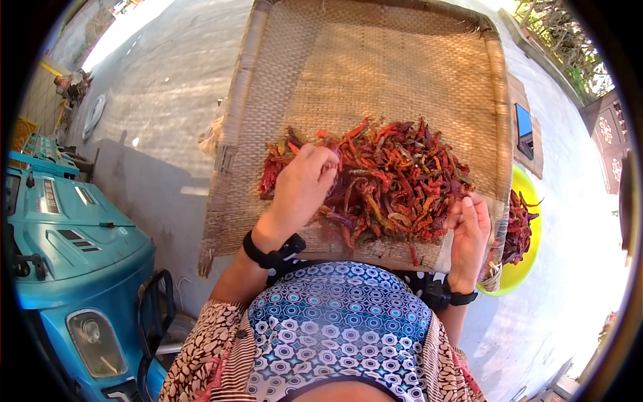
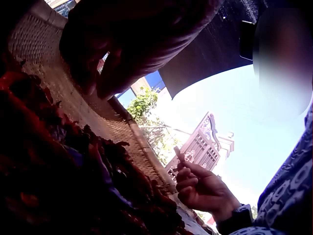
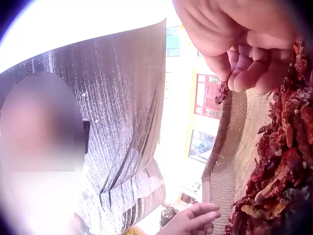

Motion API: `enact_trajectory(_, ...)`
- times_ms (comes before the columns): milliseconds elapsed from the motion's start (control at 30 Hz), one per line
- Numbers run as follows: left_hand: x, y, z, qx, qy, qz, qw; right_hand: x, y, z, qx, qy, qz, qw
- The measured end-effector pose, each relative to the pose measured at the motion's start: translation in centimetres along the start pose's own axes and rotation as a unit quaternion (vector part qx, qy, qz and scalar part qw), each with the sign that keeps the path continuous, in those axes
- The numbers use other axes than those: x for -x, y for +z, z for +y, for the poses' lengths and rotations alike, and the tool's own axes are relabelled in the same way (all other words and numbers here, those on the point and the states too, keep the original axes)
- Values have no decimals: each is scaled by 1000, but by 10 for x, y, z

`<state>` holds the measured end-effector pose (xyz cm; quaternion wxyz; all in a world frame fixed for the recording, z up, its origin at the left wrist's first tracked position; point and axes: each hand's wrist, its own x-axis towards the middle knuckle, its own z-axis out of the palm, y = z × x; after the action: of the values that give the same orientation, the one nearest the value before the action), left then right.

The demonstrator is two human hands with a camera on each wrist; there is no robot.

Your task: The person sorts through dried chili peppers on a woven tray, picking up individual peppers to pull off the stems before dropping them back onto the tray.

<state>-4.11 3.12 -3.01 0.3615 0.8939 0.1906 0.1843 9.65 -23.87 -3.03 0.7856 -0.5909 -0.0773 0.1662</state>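
Note:
Dried red chillies (image 1: pixel 395 181) lie heaped on a woven tray (image 1: pixel 375 67). Over the left part of the heap is the left hand (image 1: pixel 301 187), its fingers loosely bent; the left wrist view shows this hand (image 2: pixel 127 44) dark, thumb and finger slightly apart with nothing visible between them. At the heap's right edge, the right hand (image 1: pixel 470 231) is raised, palm up. In the right wrist view the right hand (image 3: pixel 249 49) pinches a small dark red chilli piece (image 3: pixel 221 93) between thumb and fingertips, above the tray's rim. Part of the heap is hidden behind the left hand.
A yellow-green basin (image 1: pixel 529 268) holding more chillies (image 1: pixel 517 231) stands right of the tray. A phone-like device (image 1: pixel 524 127) lies beyond it on a board. A teal vehicle (image 1: pixel 74 248) stands at the left. The person's lap is against the tray's near edge.

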Motion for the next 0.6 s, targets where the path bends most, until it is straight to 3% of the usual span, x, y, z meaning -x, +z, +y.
enact_trajectory(33,-1,-5,-12,-73,9,42,996,-5,-13,-1,-69,-21,38,997)
enact_trajectory(100,0,-17,-31,-168,-27,51,984,-13,-44,-6,-202,-64,60,975)
enact_trajectory(167,0,-25,-46,-228,-67,34,971,-18,-71,-15,-361,-63,100,925)
enact_trajectory(200,0,-28,-50,-241,-90,13,966,-20,-80,-16,-403,-46,53,912)
enact_trajectory(300,-3,-32,-51,-242,-128,-21,962,-16,-87,-12,-389,1,146,910)
enact_trajectory(433,-7,-35,-48,-248,-119,6,961,-14,-78,7,-319,-14,-12,947)
enact_trajectory(467,-6,-36,-47,-245,-114,17,963,-8,-62,6,-257,-27,38,965)
enact_trajectory(600,-3,-34,-48,-247,-102,18,964,-5,-22,-1,-126,-17,30,991)
